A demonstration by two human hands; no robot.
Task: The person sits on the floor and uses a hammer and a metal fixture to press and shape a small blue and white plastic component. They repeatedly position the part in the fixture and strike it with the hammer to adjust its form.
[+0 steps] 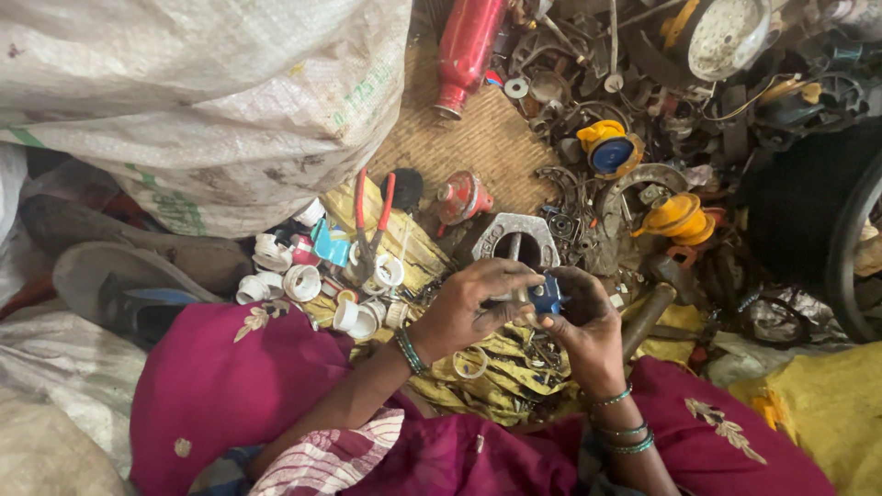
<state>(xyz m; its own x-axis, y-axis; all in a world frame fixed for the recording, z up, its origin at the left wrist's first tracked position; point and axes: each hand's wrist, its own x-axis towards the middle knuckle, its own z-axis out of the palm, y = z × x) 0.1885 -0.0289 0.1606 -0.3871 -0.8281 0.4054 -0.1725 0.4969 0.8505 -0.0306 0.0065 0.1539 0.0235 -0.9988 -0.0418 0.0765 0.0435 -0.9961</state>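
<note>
A big white woven sack (pixel 202 83) fills the view from nine to twelve o'clock. From twelve round to three o'clock spreads a dark heap of scrap metal (pixel 717 110) with a red bottle (pixel 466 46) lying at its near edge. At the centre sits a grey metal block (pixel 514 241) with a round hole, and at about nine o'clock from it a cluster of white plastic caps (pixel 303 280) beside red-handled pliers (pixel 372 216).

Just below the block the two hands meet. The left hand (pixel 464 308) curls closed around a small blue part (pixel 548 296) with a metal piece on it; the right hand (pixel 588 326) pinches the same part from the other side, fingertips pressed in.

The part looks rigid and light, probably grimy and a little slippery; the blue body seems the surest place to grip, leaving the metal piece free.
</note>
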